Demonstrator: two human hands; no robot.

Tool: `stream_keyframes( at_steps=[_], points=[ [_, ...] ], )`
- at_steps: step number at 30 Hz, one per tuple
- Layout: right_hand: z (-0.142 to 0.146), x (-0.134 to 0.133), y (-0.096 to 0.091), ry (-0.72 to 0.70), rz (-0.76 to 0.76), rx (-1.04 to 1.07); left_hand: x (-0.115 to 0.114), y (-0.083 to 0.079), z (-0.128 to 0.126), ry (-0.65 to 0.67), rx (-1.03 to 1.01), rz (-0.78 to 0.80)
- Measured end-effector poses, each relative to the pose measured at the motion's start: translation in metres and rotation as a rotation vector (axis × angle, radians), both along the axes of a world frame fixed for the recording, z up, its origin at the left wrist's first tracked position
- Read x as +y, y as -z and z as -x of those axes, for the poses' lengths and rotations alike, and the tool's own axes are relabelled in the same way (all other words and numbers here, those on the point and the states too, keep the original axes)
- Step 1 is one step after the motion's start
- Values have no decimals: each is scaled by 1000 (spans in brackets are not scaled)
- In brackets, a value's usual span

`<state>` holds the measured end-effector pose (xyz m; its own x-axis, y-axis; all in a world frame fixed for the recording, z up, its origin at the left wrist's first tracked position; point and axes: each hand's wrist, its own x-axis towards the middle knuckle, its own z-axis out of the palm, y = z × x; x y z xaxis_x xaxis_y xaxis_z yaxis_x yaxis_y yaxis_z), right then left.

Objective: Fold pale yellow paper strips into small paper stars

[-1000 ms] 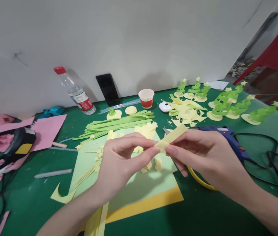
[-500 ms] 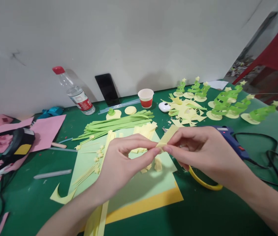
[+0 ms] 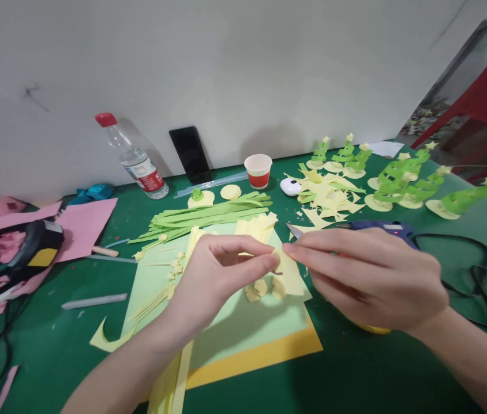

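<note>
Between thumb and index finger, my left hand (image 3: 221, 273) pinches a small folded piece of pale yellow paper strip (image 3: 277, 261) above the green sheet. My right hand (image 3: 368, 276) is closed, its fingertips meeting the right edge of that paper; its thumb is mostly hidden. Behind the right fingers lie scissors (image 3: 294, 230), only the blade tip and part of the yellow handle showing. Several small folded yellow paper pieces (image 3: 261, 287) rest on the light green sheet (image 3: 221, 339) below my hands. Yellow strips (image 3: 256, 227) lie just beyond them.
Green strips (image 3: 209, 213), a red-and-white cup (image 3: 258, 171), a bottle (image 3: 144, 172) and a phone (image 3: 190, 154) are at the back. Right are paper scraps (image 3: 332, 195), green spiral trees (image 3: 424, 187) and a blue glue gun (image 3: 381, 227) with its cable. Pink paper (image 3: 85, 227) lies left.
The strip's free end, which stuck up between my hands, no longer shows. My right hand has turned over, its back now upward. My left hand keeps its pinch.
</note>
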<state>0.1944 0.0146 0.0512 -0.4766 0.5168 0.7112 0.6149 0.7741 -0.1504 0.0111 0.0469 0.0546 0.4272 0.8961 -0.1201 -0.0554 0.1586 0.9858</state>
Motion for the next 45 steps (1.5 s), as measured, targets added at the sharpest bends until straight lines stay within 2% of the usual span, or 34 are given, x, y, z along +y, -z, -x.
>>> stream_keyframes(
  at_steps=[3,8,10,13,14,16,19,21,23,25,28,32,36,41,45],
  points=[
    [-9,-1,7,-32,-61,-196,1,-1,-1,24,13,86],
    [-15,-3,15,52,-131,-143,5,0,-4,142,-12,147],
    [-12,-2,10,52,-126,-172,6,0,-5,162,26,91],
    [-3,0,-1,61,-63,-86,5,-2,-5,58,139,-177],
    [0,1,-3,66,7,20,4,-3,-5,10,168,-284],
    [5,1,-7,56,241,238,1,-4,-5,-38,197,-448],
    [7,1,-9,4,668,421,-4,-4,-6,-3,208,-557],
    [6,2,-9,-10,876,476,-6,-3,-6,-6,204,-587],
    [5,2,-9,-8,999,524,-8,-3,-5,-24,202,-588],
    [5,2,-10,-22,1059,568,-8,-4,-4,-30,191,-559],
    [7,1,-11,-44,1048,619,-7,-5,-3,-21,173,-466],
    [10,-2,-13,-28,921,617,-6,-5,-2,27,171,-316],
    [10,-3,-11,-6,813,528,-5,-2,-2,65,160,-301],
    [4,-2,-11,-20,765,355,-5,-1,-2,59,102,-283],
    [3,-1,-10,-99,681,227,-4,-1,-3,30,35,-272]
  ],
)
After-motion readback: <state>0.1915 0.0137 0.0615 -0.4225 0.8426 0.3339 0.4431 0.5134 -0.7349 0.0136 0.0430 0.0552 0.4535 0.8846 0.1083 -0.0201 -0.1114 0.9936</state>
